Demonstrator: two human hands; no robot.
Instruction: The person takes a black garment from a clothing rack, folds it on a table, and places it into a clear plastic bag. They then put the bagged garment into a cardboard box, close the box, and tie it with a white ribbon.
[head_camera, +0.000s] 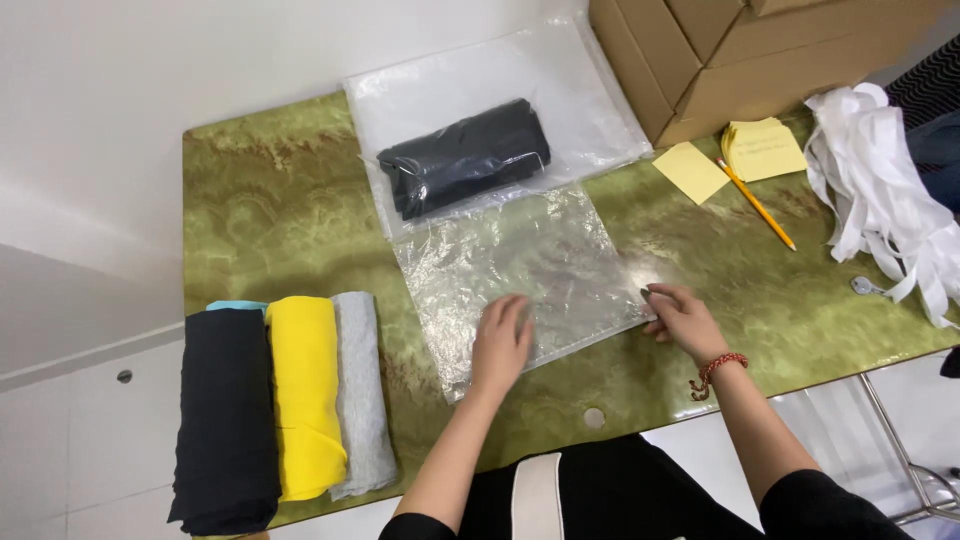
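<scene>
clear bag (520, 270) flat mid-surface (280, 210), long axis left-right; left hand (500, 345) fingers spread, pressing its near edge; right hand (680, 318) fingers pinched together on right corner, nearer the opening

packing workroom | cardboard boxes (720, 50) | clear plastic bags (530, 270) | rolled cloths (300, 400) | green table (270, 210)

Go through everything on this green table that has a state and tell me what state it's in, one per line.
Clear plastic bag: empty, flat, crinkled.
Left hand: pressing flat on the bag, holding nothing.
Right hand: fingertips at the bag's right edge.
Second plastic bag: holds a rolled dark garment.
Black, yellow and grey cloths: rolled, side by side.
Pencil: lying loose.
Cardboard boxes: closed.
</scene>
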